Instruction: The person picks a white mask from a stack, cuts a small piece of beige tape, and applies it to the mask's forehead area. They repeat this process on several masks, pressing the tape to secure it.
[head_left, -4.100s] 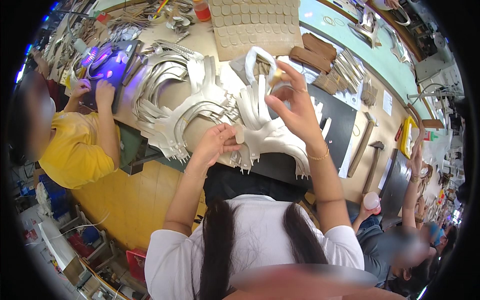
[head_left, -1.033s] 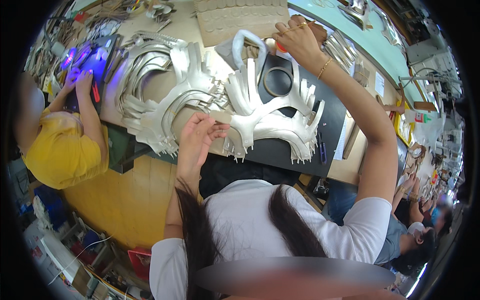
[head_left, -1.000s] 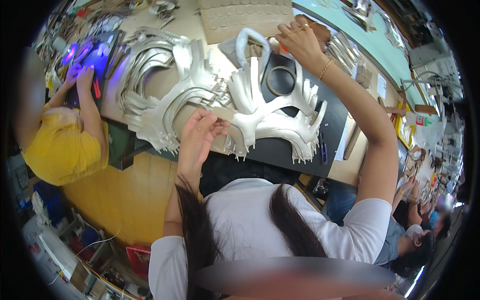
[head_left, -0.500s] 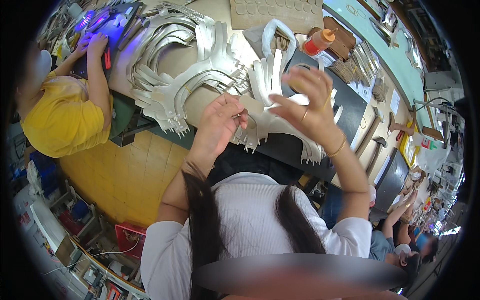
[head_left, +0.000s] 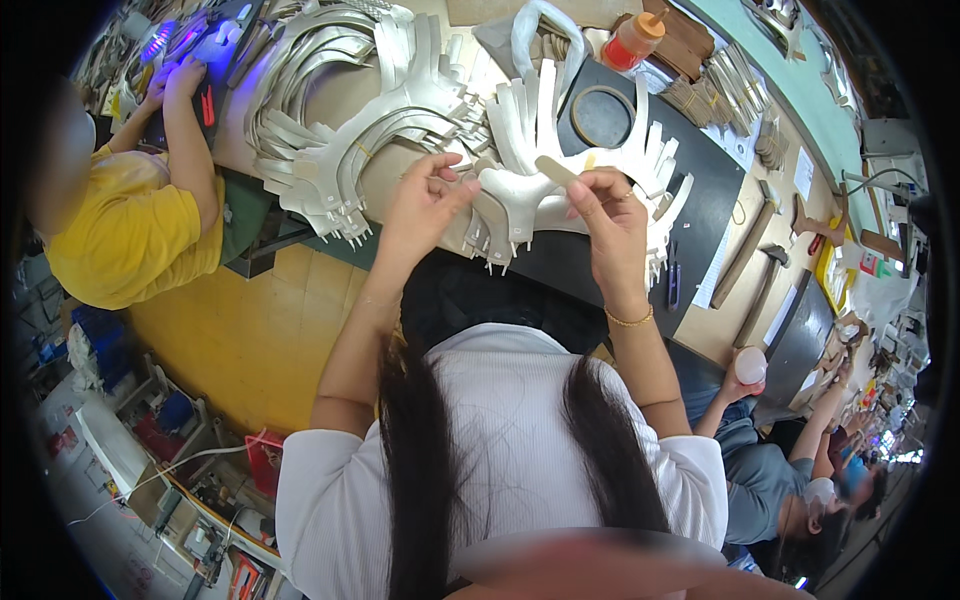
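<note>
My right hand [head_left: 608, 205] pinches a small flat pale strip with a rounded end [head_left: 556, 170] between thumb and fingers. Its tip points left over silvery-white Y-shaped leather-like pieces [head_left: 520, 192], fanned in a stack on a black mat [head_left: 580, 255]. My left hand [head_left: 425, 205] is raised beside that stack, thumb and fingers slightly apart, with nothing visible between them. A larger bundle of the same curved pieces [head_left: 335, 165] lies to the left. A dark ring-shaped roll of tape [head_left: 602, 117] rests on the mat beyond my right hand.
A red-orange squeeze bottle [head_left: 632, 42] stands at the back, near a clear plastic bag [head_left: 545, 35]. Hammers [head_left: 765, 290] and dark snips [head_left: 674, 280] lie to the right. A person in yellow [head_left: 135, 215] works at left; another person in grey [head_left: 760, 470] sits at right.
My right hand has come down and now holds the strip. My left hand has loosened from a pinch near a tan piece. A person's hand with a pink-lidded cup has appeared at right.
</note>
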